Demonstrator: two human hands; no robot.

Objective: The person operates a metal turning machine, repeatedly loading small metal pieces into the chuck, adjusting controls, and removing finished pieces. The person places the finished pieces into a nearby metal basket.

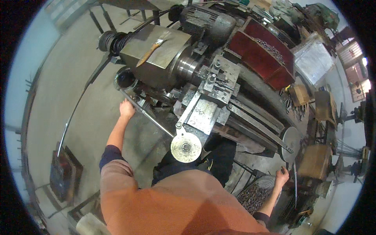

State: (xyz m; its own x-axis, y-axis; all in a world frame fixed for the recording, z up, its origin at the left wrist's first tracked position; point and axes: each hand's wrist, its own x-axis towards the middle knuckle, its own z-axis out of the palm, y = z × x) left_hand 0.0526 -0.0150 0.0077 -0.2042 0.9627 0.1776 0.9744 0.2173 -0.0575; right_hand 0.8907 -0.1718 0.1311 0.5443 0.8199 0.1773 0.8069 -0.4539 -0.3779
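My left hand (pixel 127 109) reaches to the headstock end of a metal lathe (pixel 162 55), just under a long steel rod (pixel 147 112). Its fingers curl in toward the machine, and what they hold is hidden. Out to the right, my right hand (pixel 281 177) hangs below a round handwheel (pixel 290 145), with fingers bent but apart and nothing visible in them. Between my arms, in front of my body, a pale round disc (pixel 186 147) is joined by a flat bar (pixel 189 109) to the tool post (pixel 223 74).
A wooden-handled brush (pixel 150 52) lies on the headstock cover. Behind the lathe stand a motor (pixel 207 23) and a red bin (pixel 258 51) of small metal parts. A basket of dark pieces (pixel 252 199) sits by my right forearm. A thin rod (pixel 74 107) rises from a floor box (pixel 60 176).
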